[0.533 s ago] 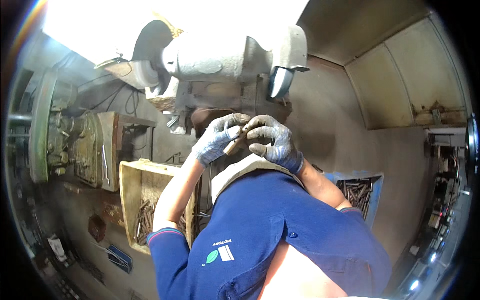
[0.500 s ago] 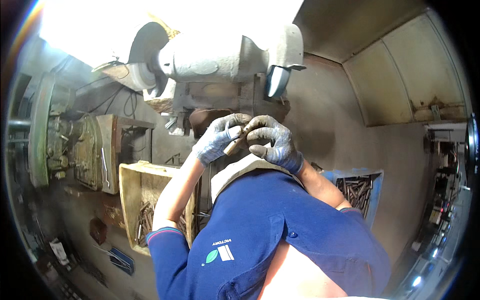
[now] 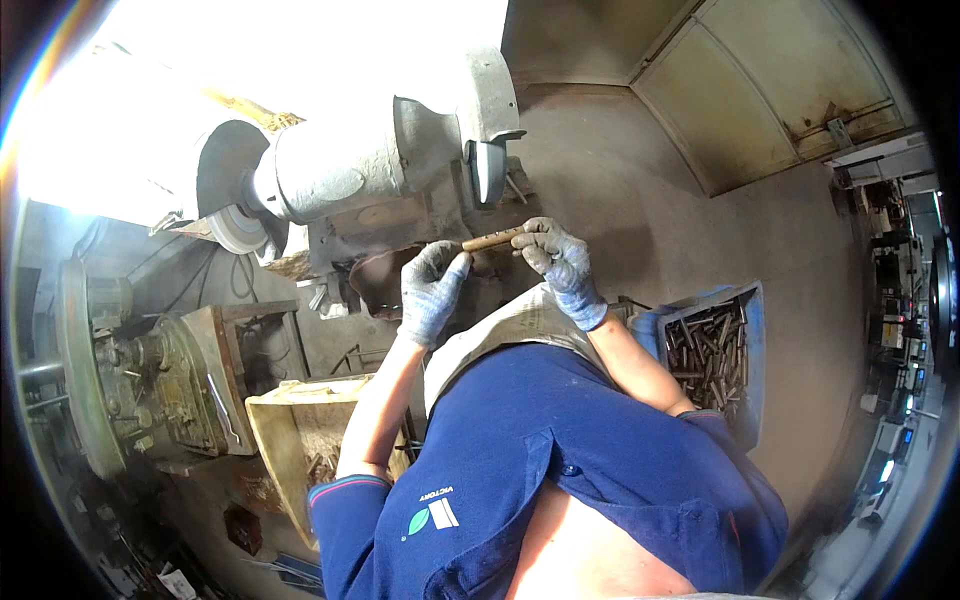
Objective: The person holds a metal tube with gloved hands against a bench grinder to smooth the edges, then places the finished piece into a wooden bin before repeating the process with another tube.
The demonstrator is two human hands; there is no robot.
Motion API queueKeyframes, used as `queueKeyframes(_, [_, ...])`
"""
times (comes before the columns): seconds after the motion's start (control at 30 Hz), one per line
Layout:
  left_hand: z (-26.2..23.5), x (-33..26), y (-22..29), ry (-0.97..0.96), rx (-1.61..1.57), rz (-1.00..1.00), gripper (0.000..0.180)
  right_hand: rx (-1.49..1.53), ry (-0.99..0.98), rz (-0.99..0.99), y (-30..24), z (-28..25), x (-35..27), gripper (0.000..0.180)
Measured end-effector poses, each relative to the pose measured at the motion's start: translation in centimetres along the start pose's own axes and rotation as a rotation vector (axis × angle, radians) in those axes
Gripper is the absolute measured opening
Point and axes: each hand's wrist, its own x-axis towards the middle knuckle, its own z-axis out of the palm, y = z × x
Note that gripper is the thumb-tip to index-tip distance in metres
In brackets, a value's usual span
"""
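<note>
Both my hands wear grey-blue knit gloves. Between them I hold a short brown metal rod (image 3: 492, 240), lying roughly level. My left hand (image 3: 432, 288) pinches its left end and my right hand (image 3: 558, 262) grips its right end. The rod sits just below the right grinding wheel (image 3: 487, 170) of a grey bench grinder (image 3: 350, 170), close to it but apart from the wheel. The grinder's other wheel (image 3: 232, 228) is at the left.
A blue crate (image 3: 745, 330) with several metal rods stands at my right. A cream crate (image 3: 285, 445) holding a few more rods is at my lower left. An old green machine (image 3: 140, 380) fills the far left. Bare concrete floor lies beyond the grinder.
My hands have spread apart, so the rod now shows between them, and it has come up toward the right grinding wheel. The view has shifted and the grinder looks nearer.
</note>
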Motion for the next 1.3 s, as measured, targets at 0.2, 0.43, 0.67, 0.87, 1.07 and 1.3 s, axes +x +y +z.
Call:
queueKeyframes(0.2, [0.9,3.1,-3.3,0.097,-0.176,0.014,0.016,-0.039,-0.007,0.103,0.8,0.0,1.0,0.014])
queueKeyframes(0.43, [2.8,5.7,-4.9,0.094,-0.379,-0.025,0.011,-0.065,0.134,0.049,4.9,-1.5,1.4,0.017])
queueKeyframes(0.67, [5.5,7.5,-6.6,0.162,-0.449,-0.089,0.008,-0.249,0.176,0.059,4.8,-2.9,2.6,0.019])
queueKeyframes(0.87, [4.8,7.8,-7.9,0.190,-0.496,-0.097,0.006,-0.268,0.132,0.064,5.5,-2.3,3.1,0.021])
queueKeyframes(1.07, [2.1,8.2,-9.2,0.287,-0.522,-0.098,0.009,-0.163,0.095,0.149,5.2,0.6,3.7,0.022])
queueKeyframes(1.3, [1.2,8.2,-8.9,0.268,-0.470,-0.147,0.007,-0.221,0.038,0.158,6.9,0.9,3.9,0.020])
